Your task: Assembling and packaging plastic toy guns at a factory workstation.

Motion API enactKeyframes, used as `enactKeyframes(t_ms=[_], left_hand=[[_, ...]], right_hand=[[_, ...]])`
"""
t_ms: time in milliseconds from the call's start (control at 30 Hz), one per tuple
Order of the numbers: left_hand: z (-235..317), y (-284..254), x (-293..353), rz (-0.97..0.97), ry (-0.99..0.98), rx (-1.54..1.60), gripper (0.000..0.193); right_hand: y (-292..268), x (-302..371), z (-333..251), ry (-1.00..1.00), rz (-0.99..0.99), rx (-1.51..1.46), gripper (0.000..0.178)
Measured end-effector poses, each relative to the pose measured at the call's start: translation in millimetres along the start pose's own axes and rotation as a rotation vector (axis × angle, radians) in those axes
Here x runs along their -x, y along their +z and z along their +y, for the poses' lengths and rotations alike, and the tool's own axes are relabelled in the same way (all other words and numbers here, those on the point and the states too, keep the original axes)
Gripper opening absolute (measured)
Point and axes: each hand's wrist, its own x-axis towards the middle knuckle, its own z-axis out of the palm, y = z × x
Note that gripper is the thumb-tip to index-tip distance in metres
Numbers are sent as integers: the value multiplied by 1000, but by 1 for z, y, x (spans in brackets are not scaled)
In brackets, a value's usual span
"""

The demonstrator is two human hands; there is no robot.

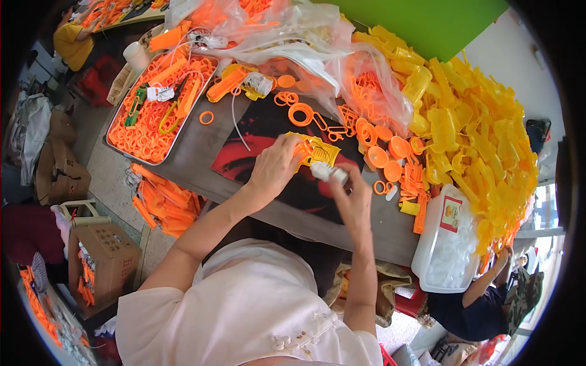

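Observation:
Over the dark red-and-black mat, my left hand grips a yellow plastic shell. An orange plastic piece shows by its fingertips at the shell's left end. My right hand pinches a small whitish, see-through plastic part just below the shell's right end; I cannot tell whether the two touch. Beyond my hands lies an orange ring among other loose orange parts. An orange-and-yellow assembly with a clear bottle-like part rests at the mat's far left.
At left, a metal tray holds orange rings and tools beside a paper cup. Orange discs lie right of the mat. A heap of yellow parts and a white tub of clear pieces flank the right. Co-workers sit at both sides.

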Motion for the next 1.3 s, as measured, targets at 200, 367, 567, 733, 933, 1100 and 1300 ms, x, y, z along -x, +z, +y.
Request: enactKeyframes(t_ms=[200, 367, 567, 733, 933, 1100, 1300], left_hand=[[8, -7, 8, -59, -16, -41, 40], [11, -12, 19, 60, 13, -172, 45], [11, 9, 37, 234, -17, -220, 32], [12, 17, 41, 239, 9, -133, 33], [-1, 13, 37, 237, 76, -103, 33], [-14, 3, 28, 152, 185, -31, 33], [-23, -3, 31, 73, 165, 18, 33]], right_hand=[[-14, -34, 24, 351, -179, 110, 42], [-2, -19, 28, 81, -5, 571, 32], [20, -32, 8, -386, 117, 316, 18], [32, -36, 14, -443, 84, 369, 17], [34, -44, 10, -312, -34, 313, 15], [33, -49, 17, -338, -63, 308, 23], [22, -55, 13, -177, -333, 171, 31]])
